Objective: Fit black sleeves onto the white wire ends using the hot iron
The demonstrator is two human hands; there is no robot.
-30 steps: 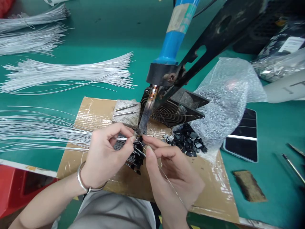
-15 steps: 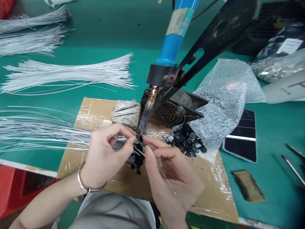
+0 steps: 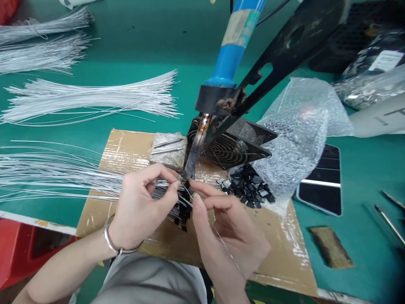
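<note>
Close together, both hands meet at the tip of the iron [image 3: 224, 69], with 12 o'clock taken as straight away from the person. The iron's long axis slants from 1 o'clock down to 7, its tip pointing nearly at the fingers. From the left hand [image 3: 136, 207], that tip lies just beside the fingertips at about 2 o'clock; from the right hand [image 3: 229, 230], just past them at about 11. Which hand is nearer cannot be told.

The left thumb and forefinger are pressed together on what looks like a wire end, mostly hidden. The right thumb and forefinger pinch a thin strand [image 3: 232, 256]; it trails across the palm toward 5 o'clock, and its front end is too fine to show whether it touches the tip.

Wires [image 3: 109, 181] fan out from the left hand toward 9 o'clock, above the card [image 3: 268, 236] and the desk [image 3: 363, 190]. Dark pieces [image 3: 181, 215] sit below the fingertips at 6. Loose chips [image 3: 249, 185] lie at 1 o'clock from the right hand, the fan [image 3: 228, 150] at 12.
</note>
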